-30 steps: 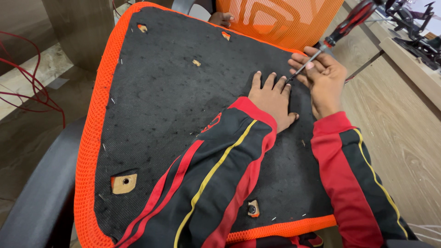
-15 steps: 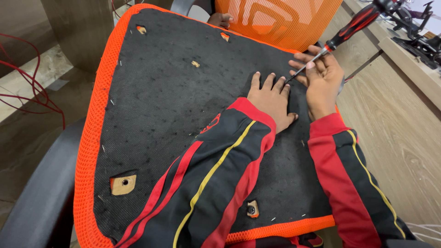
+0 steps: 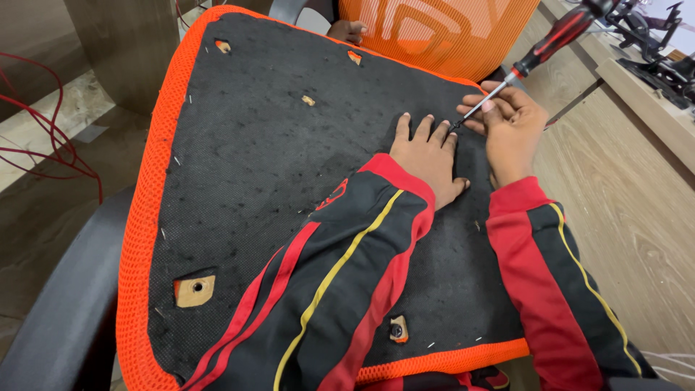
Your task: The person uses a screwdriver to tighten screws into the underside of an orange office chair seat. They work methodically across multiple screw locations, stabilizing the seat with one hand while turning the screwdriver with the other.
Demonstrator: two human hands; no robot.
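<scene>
The screwdriver (image 3: 544,48), red-and-black handled with a slim steel shaft, slants down from upper right, its tip meeting the black felt underside of an upturned chair seat (image 3: 253,181) edged in orange mesh. The right hand (image 3: 510,134) is clamped around the shaft near the tip. The left hand (image 3: 428,156) lies flat, fingers spread, on the felt just beside that tip. Square cut-outs in the felt show bolt holes. Wooden flooring (image 3: 630,217) lies to the right; red cables (image 3: 43,137) trail at left.

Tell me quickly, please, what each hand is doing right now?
Left hand: open, pressed flat on the black seat underside, holding nothing.
Right hand: closed around the shaft of a red-and-black screwdriver, tip down by the left fingertips.
</scene>
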